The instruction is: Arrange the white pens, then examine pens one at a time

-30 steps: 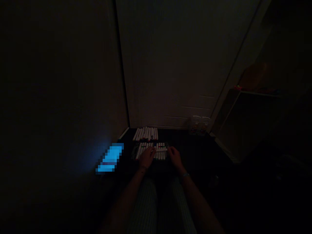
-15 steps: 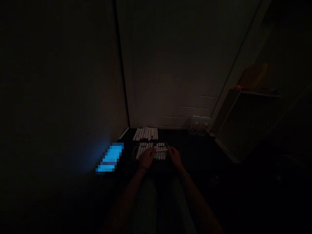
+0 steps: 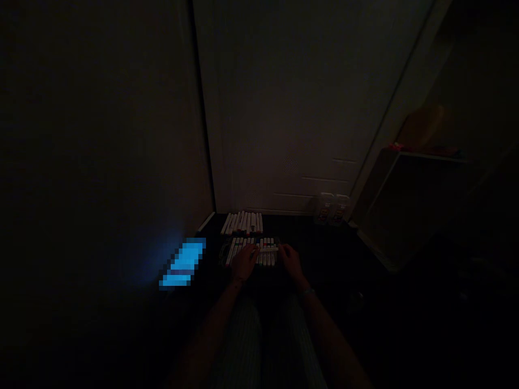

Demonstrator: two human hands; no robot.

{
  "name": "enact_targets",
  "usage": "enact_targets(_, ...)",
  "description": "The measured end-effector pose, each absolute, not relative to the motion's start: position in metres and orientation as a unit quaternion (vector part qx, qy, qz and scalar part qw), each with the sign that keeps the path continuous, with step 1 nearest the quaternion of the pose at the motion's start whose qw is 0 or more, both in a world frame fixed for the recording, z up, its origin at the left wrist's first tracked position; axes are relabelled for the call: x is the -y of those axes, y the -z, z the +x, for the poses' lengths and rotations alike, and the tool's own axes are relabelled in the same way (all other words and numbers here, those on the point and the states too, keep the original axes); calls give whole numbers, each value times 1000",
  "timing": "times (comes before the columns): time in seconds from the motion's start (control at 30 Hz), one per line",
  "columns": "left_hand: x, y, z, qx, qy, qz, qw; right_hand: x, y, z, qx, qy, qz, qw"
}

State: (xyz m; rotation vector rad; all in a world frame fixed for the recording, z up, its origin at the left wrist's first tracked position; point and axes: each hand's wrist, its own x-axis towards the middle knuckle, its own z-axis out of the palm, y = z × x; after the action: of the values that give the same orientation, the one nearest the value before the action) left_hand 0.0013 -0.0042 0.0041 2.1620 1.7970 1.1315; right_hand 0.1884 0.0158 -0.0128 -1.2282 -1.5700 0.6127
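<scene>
While the fingers of our left hand (image 3: 244, 261) and right hand (image 3: 291, 261) pinch a white marker (image 3: 268, 249) by its two ends, we see it lying crosswise between them, over a row of markers (image 3: 269, 260). Just beyond our fingers, more loose markers (image 3: 242, 222) lie on the dark bench (image 3: 294, 231).

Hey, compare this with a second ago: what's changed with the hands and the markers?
Nothing has visibly moved, been picked up or been let go. The left hand and right hand still hold one white marker crosswise between them, over the front row of markers. The back row of markers stays as it was. It's too dark to rule out tiny finger shifts.
</scene>
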Motion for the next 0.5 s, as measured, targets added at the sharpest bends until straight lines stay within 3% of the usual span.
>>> enact_targets(0.5,3,-3,0,-587,-375,716,49,-18,16,187,645,-266,-508,505)
